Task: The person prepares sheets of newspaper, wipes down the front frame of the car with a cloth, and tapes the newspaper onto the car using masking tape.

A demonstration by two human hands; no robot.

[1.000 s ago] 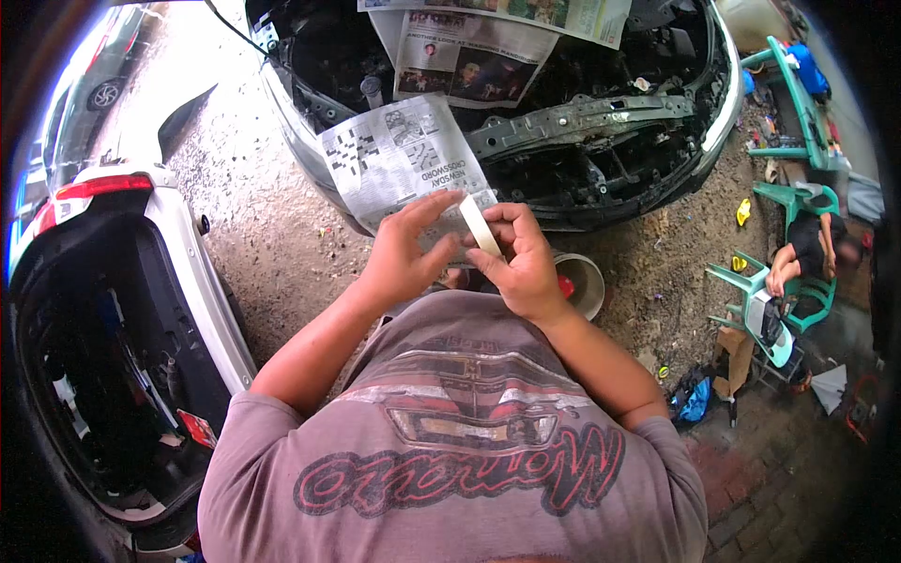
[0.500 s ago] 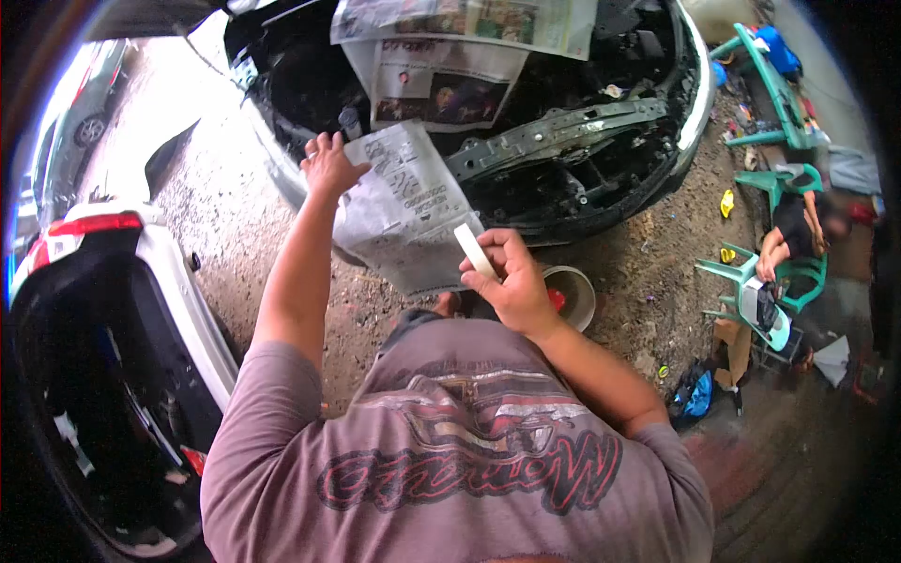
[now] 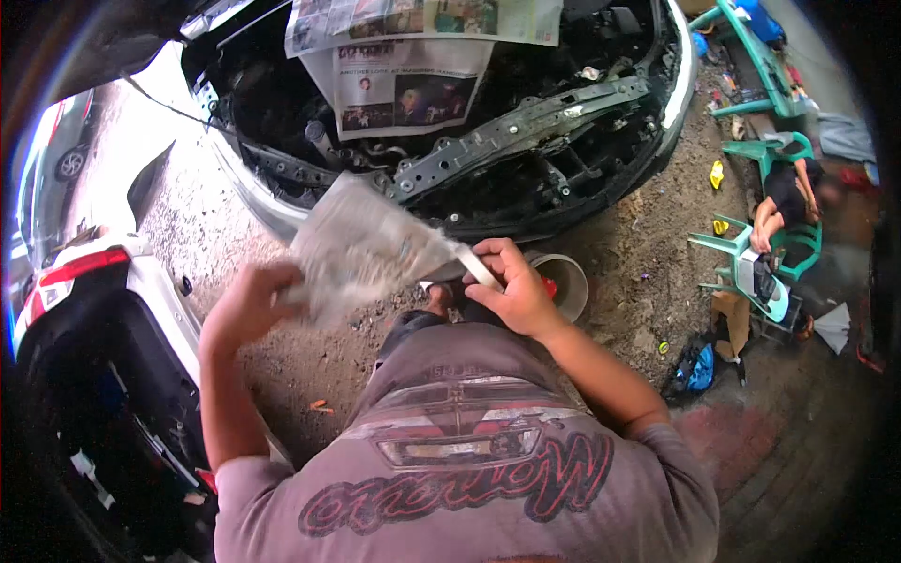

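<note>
My right hand point(image 3: 514, 289) grips a roll of masking tape point(image 3: 481, 269), whose pale edge faces up. A loose newspaper sheet point(image 3: 361, 249), blurred by motion, spreads leftward from the tape; whether it is stuck to the tape I cannot tell. At the sheet's lower left side is my left hand point(image 3: 251, 305), its fingers smeared by motion, so a grip on the paper cannot be made out. Beyond the sheet lies the open front of a car point(image 3: 526, 141), with more newspaper point(image 3: 404, 89) draped over its engine bay.
A pale bucket point(image 3: 572, 286) with something red inside stands by my right hand. At left is a detached white car panel point(image 3: 169, 310) with a red lamp. Green plastic chairs point(image 3: 798, 253) and a seated person point(image 3: 788, 202) are at right. Gravelly ground surrounds the car.
The newspaper sheet has come away from the car's front edge toward me and tilted. My left hand has moved down and left. My right hand still holds the tape, nearly in place.
</note>
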